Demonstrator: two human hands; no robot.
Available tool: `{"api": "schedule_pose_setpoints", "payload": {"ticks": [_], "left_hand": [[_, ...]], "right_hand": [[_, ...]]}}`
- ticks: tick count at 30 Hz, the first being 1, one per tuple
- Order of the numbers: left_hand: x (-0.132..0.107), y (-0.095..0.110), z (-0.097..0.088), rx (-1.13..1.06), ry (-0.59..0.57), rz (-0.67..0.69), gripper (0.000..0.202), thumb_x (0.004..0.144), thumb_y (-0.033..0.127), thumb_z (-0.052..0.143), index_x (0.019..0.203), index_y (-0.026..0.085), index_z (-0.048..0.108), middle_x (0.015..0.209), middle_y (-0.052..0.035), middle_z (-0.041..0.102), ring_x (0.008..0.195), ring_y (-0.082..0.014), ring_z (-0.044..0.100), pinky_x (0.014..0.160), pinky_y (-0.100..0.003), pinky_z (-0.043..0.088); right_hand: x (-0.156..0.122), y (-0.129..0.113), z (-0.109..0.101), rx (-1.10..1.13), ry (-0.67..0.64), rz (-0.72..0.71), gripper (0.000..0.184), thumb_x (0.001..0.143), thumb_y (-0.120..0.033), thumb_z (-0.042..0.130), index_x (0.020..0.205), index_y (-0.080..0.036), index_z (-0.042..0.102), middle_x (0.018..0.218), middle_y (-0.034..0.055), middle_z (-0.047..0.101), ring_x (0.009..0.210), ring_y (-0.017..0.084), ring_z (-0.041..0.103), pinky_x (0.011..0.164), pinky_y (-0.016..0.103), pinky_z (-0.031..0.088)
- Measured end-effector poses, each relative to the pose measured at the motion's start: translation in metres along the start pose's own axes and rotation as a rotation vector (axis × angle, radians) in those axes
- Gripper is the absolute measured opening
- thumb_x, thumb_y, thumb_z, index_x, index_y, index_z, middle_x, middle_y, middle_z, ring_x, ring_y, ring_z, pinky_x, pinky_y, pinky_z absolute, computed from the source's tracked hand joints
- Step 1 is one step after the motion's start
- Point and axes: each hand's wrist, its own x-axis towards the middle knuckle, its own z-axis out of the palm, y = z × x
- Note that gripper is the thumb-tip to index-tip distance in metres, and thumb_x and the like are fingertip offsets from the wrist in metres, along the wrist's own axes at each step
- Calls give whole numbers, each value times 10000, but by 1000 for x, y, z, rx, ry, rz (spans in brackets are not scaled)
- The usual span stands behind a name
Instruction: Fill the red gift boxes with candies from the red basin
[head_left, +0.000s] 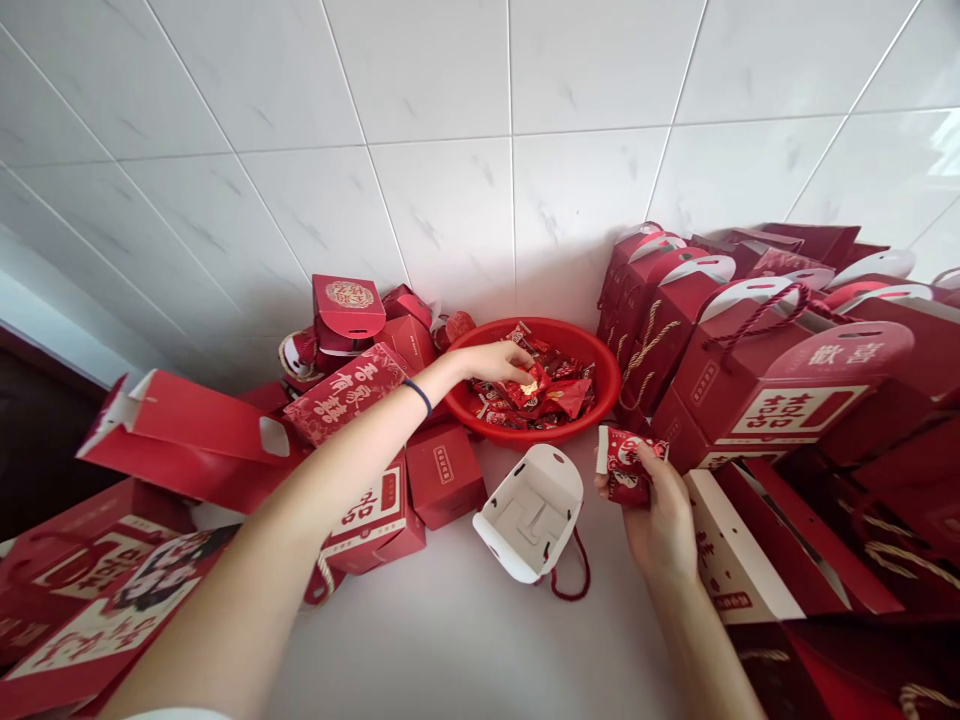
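My left hand (pixel 499 362) reaches into a red plastic basin (pixel 609 385) heaped with small red candy packets (pixel 568 395). Its fingers are pinched on a red and gold candy packet (pixel 531 384) at the top of the heap. To the right of the basin, my right hand (pixel 664 505) is closed around red candy packets (pixel 626 465) with white edges; how many is hidden. Between the hands stands an opened gift box (pixel 529 505), its white inside facing up and a dark red cord handle (pixel 577 575) lying beside it.
Red gift boxes with rope handles (pixel 795 400) crowd the right side in rows. More red boxes (pixel 442 475) are piled on the left, one lying tilted (pixel 202 430). A white tiled wall (pixel 435 220) rises behind the grey table surface (pixel 465 640).
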Motion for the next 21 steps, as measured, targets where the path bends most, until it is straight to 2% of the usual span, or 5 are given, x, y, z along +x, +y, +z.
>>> {"api": "schedule_pose_setpoints", "payload": {"ticks": [4, 9, 15, 18, 21], "left_hand": [[-49, 41, -7, -276, -225, 183, 236, 806, 308, 735, 994, 177, 791, 999, -40, 782, 903, -208, 705, 794, -249, 492], [-94, 81, 18, 28, -207, 198, 349, 849, 168, 667, 1183, 218, 756, 1105, -31, 774, 958, -205, 698, 824, -245, 464], [-114, 82, 36, 223, -220, 327, 519, 827, 57, 581, 1330, 172, 634, 1029, -60, 718, 852, -185, 655, 709, -249, 443], [-124, 76, 38, 359, -84, 293, 355, 825, 64, 580, 1133, 182, 710, 1003, -66, 638, 779, -175, 610, 663, -263, 405], [-132, 69, 41, 382, -31, 234, 122, 878, 205, 602, 893, 181, 721, 952, -55, 575, 737, -169, 577, 638, -273, 387]], "right_hand": [[-2, -4, 1, -36, 19, -81, 384, 688, -497, 786, 807, -147, 682, 658, 21, 639, 511, 146, 591, 495, 281, 499], [-6, -6, 4, -72, -41, -159, 350, 740, -478, 766, 805, -152, 658, 670, 21, 633, 532, 133, 579, 510, 266, 489], [-10, -12, 7, -161, -165, -239, 355, 779, -459, 762, 951, -162, 670, 746, 19, 656, 535, 109, 554, 510, 246, 460], [-14, -19, 8, -273, -214, -268, 365, 778, -454, 777, 995, -185, 661, 735, 5, 658, 543, 112, 551, 526, 246, 466], [-19, -31, 12, -472, -285, -315, 334, 799, -460, 771, 980, -199, 666, 665, -17, 628, 546, 112, 535, 530, 230, 446]]}}
